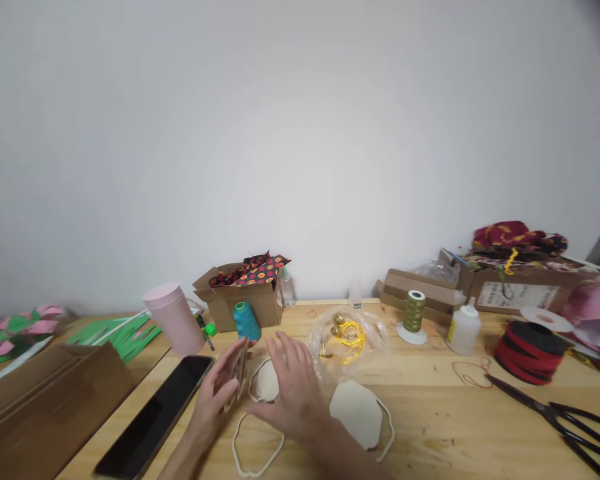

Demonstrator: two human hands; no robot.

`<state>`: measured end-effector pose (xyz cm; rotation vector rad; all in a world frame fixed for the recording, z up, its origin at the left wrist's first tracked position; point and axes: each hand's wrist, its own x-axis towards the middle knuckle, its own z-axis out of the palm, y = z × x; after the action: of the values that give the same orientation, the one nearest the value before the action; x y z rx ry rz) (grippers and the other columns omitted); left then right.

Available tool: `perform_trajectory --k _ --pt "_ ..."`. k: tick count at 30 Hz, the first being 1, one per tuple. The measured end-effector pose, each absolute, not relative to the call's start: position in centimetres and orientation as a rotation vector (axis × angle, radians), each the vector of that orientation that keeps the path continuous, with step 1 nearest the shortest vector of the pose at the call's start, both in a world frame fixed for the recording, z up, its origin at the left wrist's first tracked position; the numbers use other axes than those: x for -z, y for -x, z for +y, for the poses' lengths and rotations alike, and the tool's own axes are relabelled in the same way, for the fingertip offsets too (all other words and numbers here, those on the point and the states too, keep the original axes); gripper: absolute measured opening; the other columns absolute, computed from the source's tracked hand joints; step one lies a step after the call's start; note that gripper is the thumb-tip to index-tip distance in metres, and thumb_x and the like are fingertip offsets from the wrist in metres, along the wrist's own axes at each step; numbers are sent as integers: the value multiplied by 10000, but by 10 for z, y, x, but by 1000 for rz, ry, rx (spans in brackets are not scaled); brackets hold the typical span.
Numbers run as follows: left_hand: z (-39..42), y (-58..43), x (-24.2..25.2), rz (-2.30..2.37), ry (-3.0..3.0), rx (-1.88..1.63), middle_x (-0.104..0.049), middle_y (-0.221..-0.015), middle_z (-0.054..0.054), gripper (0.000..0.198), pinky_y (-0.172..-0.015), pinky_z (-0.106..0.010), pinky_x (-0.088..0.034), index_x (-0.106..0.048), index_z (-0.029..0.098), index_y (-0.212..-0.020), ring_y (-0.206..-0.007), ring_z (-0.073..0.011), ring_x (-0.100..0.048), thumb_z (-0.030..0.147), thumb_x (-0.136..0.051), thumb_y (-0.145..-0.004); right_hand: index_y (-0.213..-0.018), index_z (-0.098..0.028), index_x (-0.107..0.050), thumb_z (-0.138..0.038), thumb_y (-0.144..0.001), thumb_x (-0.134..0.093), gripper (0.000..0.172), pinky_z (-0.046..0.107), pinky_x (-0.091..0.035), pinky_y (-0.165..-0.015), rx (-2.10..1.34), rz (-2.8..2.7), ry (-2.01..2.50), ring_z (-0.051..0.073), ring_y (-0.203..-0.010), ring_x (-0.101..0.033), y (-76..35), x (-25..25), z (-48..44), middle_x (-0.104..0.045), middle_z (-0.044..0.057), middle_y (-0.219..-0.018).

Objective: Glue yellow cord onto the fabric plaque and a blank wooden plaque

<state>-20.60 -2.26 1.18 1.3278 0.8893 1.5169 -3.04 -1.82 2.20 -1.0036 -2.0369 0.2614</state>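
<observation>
My left hand (219, 393) holds a stack of thin wooden cut-outs (241, 373) on edge, fingers closed round it. My right hand (291, 390) hovers with spread fingers over a small flat wooden shape (267, 383) on the wooden table (430, 413), and touches or nearly touches it. A wooden outline frame (256, 448) lies below my hands. A larger pale wooden piece (359, 413) sits to the right of my right wrist.
Dark phone (155, 417) and cardboard (45, 400) at left. Pink cup (175, 319), teal thread spool (247, 321), box with patterned fabric (247, 293), plastic bag with yellow cord (347, 340), olive spool (414, 313), glue bottle (464, 328), red-black ribbon roll (530, 350), black scissors (560, 413).
</observation>
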Motion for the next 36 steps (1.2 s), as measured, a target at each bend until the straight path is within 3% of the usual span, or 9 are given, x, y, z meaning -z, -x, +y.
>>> perform_trajectory --k 2,6,14,16,19,24,30,33,36 --pt "-23 204 -10 899 -1387 -1477 -562 -1244 -35 536 -950 -246 -397 -587 265 -1136 -1179 -245 -457 308 -750 -626 -1363 -230 -273 -540 -643 -645 868 459 -323 -989 -235 -2089 871 286 -1226 -361 29 -22 -17 -349 127 -1394" --pt "-23 199 -8 910 -1470 -1412 -555 -1249 -61 557 -975 -313 -384 -576 256 -1152 -1185 -270 -451 296 -753 -625 -1315 -183 -368 -510 -737 -572 695 392 -412 -933 -228 -2150 759 261 -1155 -462 29 -20 -12 -464 133 -1317" --pt "-20 211 -5 1030 -1606 -1357 -494 -1307 -69 587 -935 -334 -418 -488 276 -1224 -1185 -283 -448 412 -684 -688 -1089 -189 -560 -481 -531 -751 659 450 -459 -889 -80 -2007 1014 299 -1065 -551 -39 -51 -42 -589 132 -1184" --pt "-20 213 -4 1064 -1655 -1336 -483 -1314 -90 612 -933 -355 -419 -469 258 -1236 -1185 -299 -446 431 -677 -687 -1112 -171 -547 -465 -523 -750 689 425 -496 -849 32 -2047 1107 298 -1060 -562 -73 -35 -57 -587 146 -1187" --pt "-22 209 -5 1201 -1826 -1217 -459 -1327 -120 650 -963 -382 -391 -426 216 -1261 -1189 -297 -443 443 -652 -696 -1101 -170 -561 -468 -596 -685 599 362 -542 -758 276 -2149 1147 278 -999 -607 -115 10 -68 -627 134 -1132" --pt "-17 193 -8 1531 -2046 -985 -475 -1307 -133 608 -1007 -406 -336 -448 167 -1237 -1199 -271 -433 390 -620 -698 -1185 -195 -522 -388 -728 -607 503 318 -526 -752 739 -2165 1051 260 -1010 -600 -139 67 -62 -638 123 -1116" --pt "3 169 -18 1794 -2170 -764 -505 -1265 -123 596 -1009 -445 -299 -521 160 -1186 -1186 -296 -426 371 -628 -639 -1100 -151 -569 -588 -721 -526 579 332 -531 -750 838 -2081 1016 271 -984 -605 -130 57 -63 -654 167 -1041" --pt "12 164 -20 1964 -2132 -629 -497 -1256 -157 618 -950 -561 -297 -507 143 -1204 -1170 -363 -418 398 -591 -647 -1050 -156 -592 -540 -739 -539 498 314 -535 -751 845 -2081 1008 257 -953 -624 -130 51 -65 -670 161 -1003" --pt "15 163 -17 2046 -2097 -486 -494 -1246 -185 649 -915 -567 -319 -506 124 -1210 -1157 -381 -421 448 -571 -651 -1012 -155 -606 -461 -759 -546 402 304 -542 -744 831 -2044 1033 247 -925 -639 -130 51 -65 -681 155 -976"
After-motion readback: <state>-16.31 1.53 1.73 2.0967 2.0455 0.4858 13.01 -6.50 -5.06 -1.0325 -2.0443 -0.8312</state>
